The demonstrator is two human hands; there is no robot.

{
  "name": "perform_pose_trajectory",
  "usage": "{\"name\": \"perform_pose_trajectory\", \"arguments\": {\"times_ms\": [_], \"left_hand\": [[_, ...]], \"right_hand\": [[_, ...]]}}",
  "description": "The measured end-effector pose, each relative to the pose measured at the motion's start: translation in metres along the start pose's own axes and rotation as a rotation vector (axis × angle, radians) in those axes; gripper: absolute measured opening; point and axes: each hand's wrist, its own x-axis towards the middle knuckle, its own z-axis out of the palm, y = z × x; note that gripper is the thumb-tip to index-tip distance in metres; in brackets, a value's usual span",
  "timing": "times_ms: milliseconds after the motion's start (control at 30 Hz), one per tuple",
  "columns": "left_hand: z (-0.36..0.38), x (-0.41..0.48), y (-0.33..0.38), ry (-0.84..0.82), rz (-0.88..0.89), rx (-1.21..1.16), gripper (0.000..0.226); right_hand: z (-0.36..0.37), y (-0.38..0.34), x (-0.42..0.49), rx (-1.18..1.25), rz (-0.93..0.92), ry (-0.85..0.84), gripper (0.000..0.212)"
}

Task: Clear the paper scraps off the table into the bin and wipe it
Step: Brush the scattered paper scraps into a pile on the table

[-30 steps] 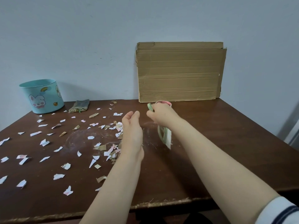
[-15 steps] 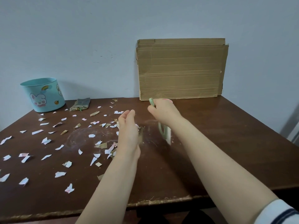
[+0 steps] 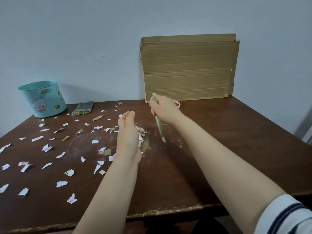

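Several white, pink and tan paper scraps (image 3: pixel 62 183) lie scattered over the left half of the dark wooden table (image 3: pixel 236 149). My left hand (image 3: pixel 127 135) stands on its edge at mid-table, fingers straight, with a small heap of scraps (image 3: pixel 141 134) against its palm side. My right hand (image 3: pixel 164 109) grips a thin pale-green tool (image 3: pixel 159 127) whose tip points down at the table just right of the heap. A light-blue bin (image 3: pixel 43 98) with a rabbit picture stands at the back left corner. A crumpled grey-green cloth (image 3: pixel 82 108) lies beside it.
A flat brown cardboard sheet (image 3: pixel 189 66) leans on the wall at the back of the table. A small pink-rimmed round object (image 3: pixel 177 103) shows behind my right hand. The table's front edge (image 3: pixel 168 212) is chipped.
My left hand has moved forward and right, gathering scraps into a tighter heap. The green tool in my right hand has swung to a more upright, edge-on angle.
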Motion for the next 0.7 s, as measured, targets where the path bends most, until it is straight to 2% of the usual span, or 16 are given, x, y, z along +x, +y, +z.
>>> {"name": "perform_pose_trajectory", "arguments": {"times_ms": [100, 200, 467, 567, 667, 700], "left_hand": [[0.003, 0.006, 0.000, -0.015, -0.003, -0.001, 0.016], [0.004, 0.010, 0.001, -0.011, 0.006, -0.004, 0.015], [-0.006, 0.020, 0.004, 0.038, 0.032, -0.036, 0.031], [-0.011, 0.022, 0.005, 0.102, 0.058, -0.054, 0.034], [-0.020, 0.024, 0.009, 0.218, 0.070, -0.051, 0.040], [-0.023, 0.023, 0.011, 0.222, 0.074, -0.050, 0.038]], "right_hand": [[0.000, 0.014, 0.009, -0.269, 0.049, -0.008, 0.028], [0.029, 0.015, 0.014, -0.362, 0.038, -0.117, 0.032], [0.064, -0.025, 0.020, -0.087, -0.079, -0.253, 0.039], [0.075, -0.038, 0.024, -0.030, -0.129, -0.270, 0.023], [0.085, -0.053, 0.021, 0.019, -0.159, -0.311, 0.036], [0.087, -0.057, 0.020, 0.051, -0.173, -0.321, 0.034]]}}
